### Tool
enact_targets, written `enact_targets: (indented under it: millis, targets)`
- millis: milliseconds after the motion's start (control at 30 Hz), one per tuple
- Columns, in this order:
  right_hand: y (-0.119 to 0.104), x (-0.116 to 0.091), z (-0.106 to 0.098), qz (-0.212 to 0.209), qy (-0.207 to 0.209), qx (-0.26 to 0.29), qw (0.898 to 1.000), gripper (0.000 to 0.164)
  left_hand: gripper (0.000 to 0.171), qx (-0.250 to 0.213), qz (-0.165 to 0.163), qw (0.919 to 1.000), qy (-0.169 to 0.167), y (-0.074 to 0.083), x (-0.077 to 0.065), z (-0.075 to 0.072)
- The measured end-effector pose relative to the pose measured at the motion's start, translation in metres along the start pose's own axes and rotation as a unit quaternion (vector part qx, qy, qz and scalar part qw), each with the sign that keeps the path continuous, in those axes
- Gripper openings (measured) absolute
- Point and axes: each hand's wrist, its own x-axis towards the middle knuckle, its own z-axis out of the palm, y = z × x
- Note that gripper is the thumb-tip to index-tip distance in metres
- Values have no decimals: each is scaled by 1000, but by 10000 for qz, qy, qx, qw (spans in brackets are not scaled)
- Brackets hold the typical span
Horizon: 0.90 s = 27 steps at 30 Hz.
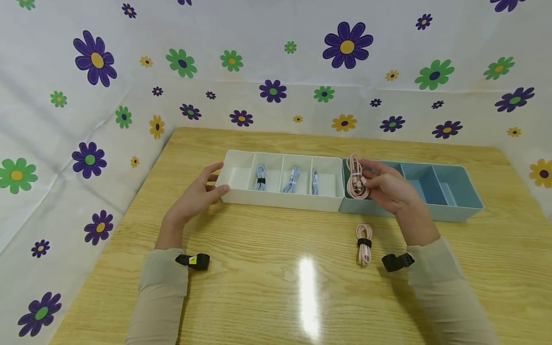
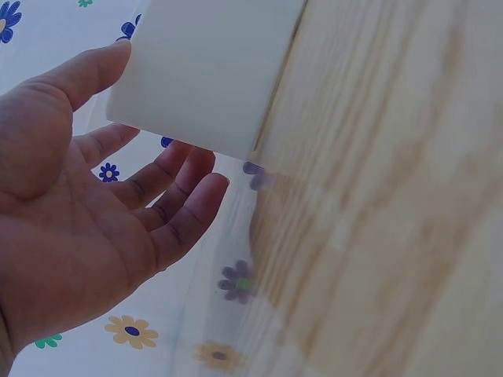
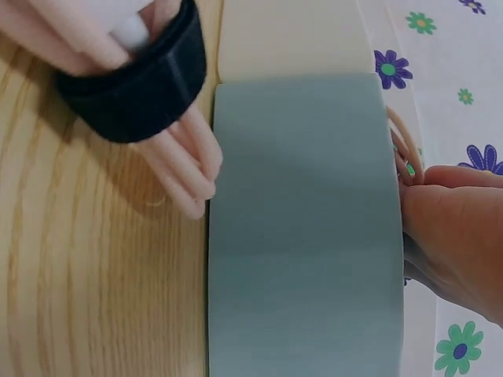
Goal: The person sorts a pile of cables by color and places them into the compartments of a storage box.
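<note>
My left hand (image 1: 196,194) rests against the left end of a white divided box (image 1: 280,199), thumb at the front corner and fingers loosely bent by the end wall. With the right hand (image 1: 390,189) I pinch a coiled pink cable (image 1: 355,175), upright over the leftmost compartment of a teal divided box (image 1: 463,213). In the right wrist view the teal wall (image 3: 306,220) hides most of that cable. A second pink cable (image 1: 364,244), wrapped with a black strap (image 3: 134,90), lies on the table before the teal box.
The white box holds a blue cable (image 1: 260,178) with a black strap, another blue cable (image 1: 291,179) and a third blue cable (image 1: 315,182), each in its own compartment. Both boxes stand end to end on the wooden table (image 1: 258,273). Behind hangs a flowered cloth (image 1: 302,28).
</note>
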Motion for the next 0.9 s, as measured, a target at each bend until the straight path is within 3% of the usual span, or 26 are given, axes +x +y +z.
enact_targets:
  millis: [300, 633, 800, 900]
  targets:
    - [0, 5, 2, 66, -85, -497, 9987, 64, 75, -21, 46, 10000, -13, 0, -2, 0]
    - [1, 8, 10, 127, 158, -841, 9963, 62, 75, 65, 14, 10000, 4, 2, -4, 0]
    - [1, 10, 11, 215, 120, -743, 9969, 61, 75, 83, 19, 10000, 16, 1, -4, 0]
    - [-1, 12, 10, 508, 224, -312, 9980, 57, 75, 83, 25, 10000, 18, 1, -3, 0]
